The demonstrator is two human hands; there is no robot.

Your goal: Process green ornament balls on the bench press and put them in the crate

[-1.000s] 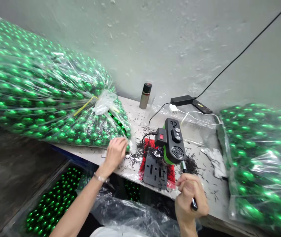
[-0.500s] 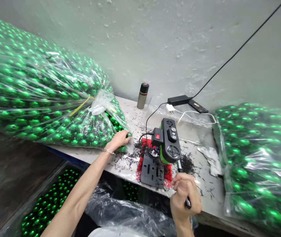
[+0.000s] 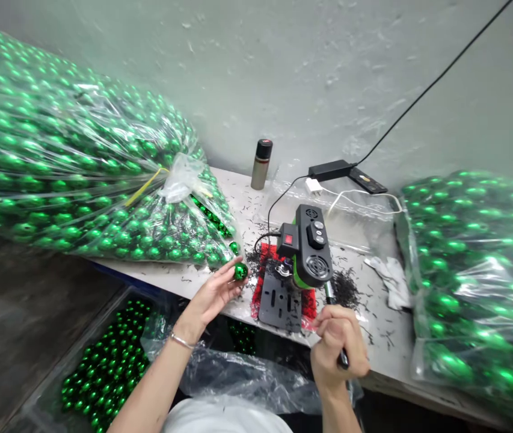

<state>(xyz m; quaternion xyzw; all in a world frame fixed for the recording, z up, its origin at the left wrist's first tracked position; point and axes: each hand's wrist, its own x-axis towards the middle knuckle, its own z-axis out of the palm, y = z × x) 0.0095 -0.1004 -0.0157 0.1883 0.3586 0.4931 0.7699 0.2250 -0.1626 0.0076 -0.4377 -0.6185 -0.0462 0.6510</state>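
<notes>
My left hand (image 3: 218, 290) is palm up beside the large bag's opening, with a shiny green ball (image 3: 240, 271) held at its fingertips. My right hand (image 3: 340, 344) is wrapped round the black-gripped lever (image 3: 343, 359) of a small black and green machine (image 3: 313, 246). Under the machine head lies a slotted black base plate (image 3: 280, 302) on a red mat (image 3: 309, 305). Another green ball (image 3: 234, 247) rests at the mouth of the clear bag of green balls (image 3: 80, 180), just beyond my left fingers.
Small black bits litter the white table (image 3: 233, 198). A spray can (image 3: 261, 165), power adapter (image 3: 329, 170) and white glove (image 3: 391, 281) lie behind and right. Another ball bag (image 3: 473, 288) stands right. Below left is a bin of green balls (image 3: 103, 367).
My left hand has drawn back from the bag's opening toward me and turned palm up, now with a green ball. My right hand stays on the lever. The view has shifted slightly.
</notes>
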